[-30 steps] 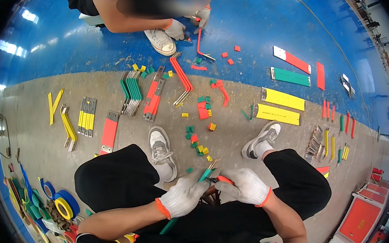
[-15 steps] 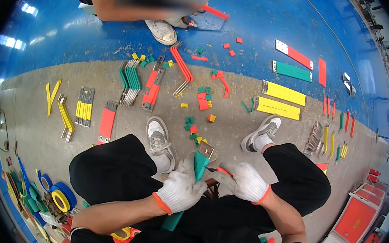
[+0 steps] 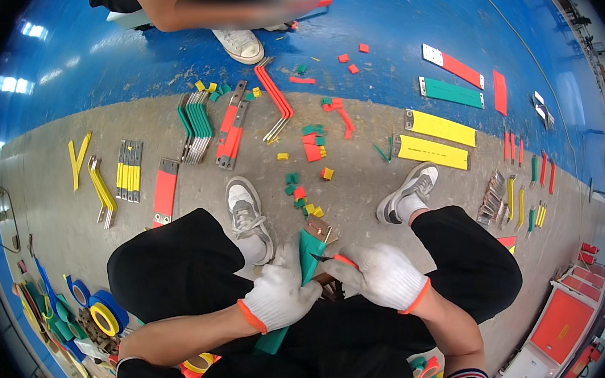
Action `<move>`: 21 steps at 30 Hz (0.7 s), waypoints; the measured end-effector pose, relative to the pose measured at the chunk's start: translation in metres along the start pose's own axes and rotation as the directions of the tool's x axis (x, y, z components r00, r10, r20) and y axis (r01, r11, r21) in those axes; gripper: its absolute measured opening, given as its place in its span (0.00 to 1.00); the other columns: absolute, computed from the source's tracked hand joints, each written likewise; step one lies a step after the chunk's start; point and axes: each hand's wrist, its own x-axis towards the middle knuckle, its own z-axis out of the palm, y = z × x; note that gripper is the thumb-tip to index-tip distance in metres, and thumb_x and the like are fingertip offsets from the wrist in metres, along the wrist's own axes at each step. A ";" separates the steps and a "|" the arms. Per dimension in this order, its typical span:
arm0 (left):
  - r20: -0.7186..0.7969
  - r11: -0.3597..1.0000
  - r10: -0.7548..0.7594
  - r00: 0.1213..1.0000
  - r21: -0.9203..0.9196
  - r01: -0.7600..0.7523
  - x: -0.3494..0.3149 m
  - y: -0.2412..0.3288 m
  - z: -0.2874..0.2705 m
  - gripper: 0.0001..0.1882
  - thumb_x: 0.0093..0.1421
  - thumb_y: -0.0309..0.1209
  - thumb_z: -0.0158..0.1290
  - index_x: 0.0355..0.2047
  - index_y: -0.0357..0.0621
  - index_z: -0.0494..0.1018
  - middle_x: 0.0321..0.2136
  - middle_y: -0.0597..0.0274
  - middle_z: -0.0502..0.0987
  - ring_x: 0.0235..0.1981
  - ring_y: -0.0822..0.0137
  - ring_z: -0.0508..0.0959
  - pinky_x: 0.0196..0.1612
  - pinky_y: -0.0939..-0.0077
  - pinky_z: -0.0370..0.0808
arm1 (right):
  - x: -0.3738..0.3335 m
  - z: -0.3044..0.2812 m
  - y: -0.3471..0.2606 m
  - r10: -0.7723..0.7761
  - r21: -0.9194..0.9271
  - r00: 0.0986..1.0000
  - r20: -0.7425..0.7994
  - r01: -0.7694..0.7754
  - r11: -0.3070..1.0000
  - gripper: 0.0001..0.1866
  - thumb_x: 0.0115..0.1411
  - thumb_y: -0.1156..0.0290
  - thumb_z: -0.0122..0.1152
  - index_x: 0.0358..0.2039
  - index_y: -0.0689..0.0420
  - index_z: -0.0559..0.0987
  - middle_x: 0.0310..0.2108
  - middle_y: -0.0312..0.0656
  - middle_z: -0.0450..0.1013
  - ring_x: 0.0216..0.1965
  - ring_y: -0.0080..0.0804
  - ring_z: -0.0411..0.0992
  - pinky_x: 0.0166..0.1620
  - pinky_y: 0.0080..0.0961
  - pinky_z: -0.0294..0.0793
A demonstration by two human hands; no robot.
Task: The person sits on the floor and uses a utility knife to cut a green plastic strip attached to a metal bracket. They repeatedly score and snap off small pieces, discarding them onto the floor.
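My left hand [image 3: 281, 291], in a white knit glove with an orange cuff, grips a flat metal bar in a green sleeve [image 3: 311, 252]. The bar slants from my lap up between my knees, its bare metal end [image 3: 319, 230] pointing away from me. A knife with a red handle [image 3: 344, 261] is in my right hand [image 3: 388, 279], gloved the same way. Its dark blade lies against or very near the sleeve's right edge; exact contact is unclear. Just beyond the bar's end lie small green, red and yellow sleeve scraps [image 3: 298, 192].
Red-sleeved bars [image 3: 232, 126], bent green bars [image 3: 197, 119] and wide yellow bars [image 3: 438, 143] lie on the floor ahead. Tape rolls [image 3: 104, 317] are piled at left. A red and white cabinet [image 3: 559, 324] stands at right. A co-worker's shoe [image 3: 239, 44] is across from me.
The knife blade has shifted slightly up along the sleeve, and my right hand has turned a little. Opposite me, the co-worker's red piece has moved up and is now mostly hidden.
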 end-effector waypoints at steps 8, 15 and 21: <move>0.181 0.935 -0.003 0.984 -0.348 0.067 0.005 -0.004 -0.020 0.35 0.60 0.27 0.50 0.69 0.34 0.60 0.37 0.36 0.79 0.39 0.41 0.84 0.44 0.55 0.80 | 0.000 0.004 0.004 0.098 0.184 0.994 0.041 -0.104 0.977 0.16 0.69 0.53 0.62 0.40 0.54 0.82 0.26 0.54 0.78 0.29 0.59 0.77 0.30 0.52 0.75; 0.315 0.878 0.036 0.948 -0.464 0.121 0.006 -0.003 -0.029 0.21 0.72 0.33 0.48 0.60 0.32 0.69 0.35 0.48 0.80 0.38 0.60 0.81 0.47 0.66 0.77 | -0.001 0.015 0.014 0.036 0.259 0.999 -0.001 -0.035 0.965 0.18 0.69 0.52 0.62 0.38 0.56 0.80 0.24 0.55 0.76 0.28 0.58 0.77 0.29 0.51 0.74; 0.294 0.860 0.033 0.955 -0.496 0.123 0.005 0.002 -0.032 0.16 0.78 0.32 0.45 0.54 0.30 0.72 0.32 0.56 0.77 0.34 0.70 0.74 0.41 0.71 0.74 | -0.002 0.018 0.014 0.077 0.263 0.996 0.035 -0.084 0.961 0.19 0.69 0.53 0.63 0.35 0.58 0.77 0.26 0.56 0.75 0.29 0.60 0.76 0.30 0.51 0.72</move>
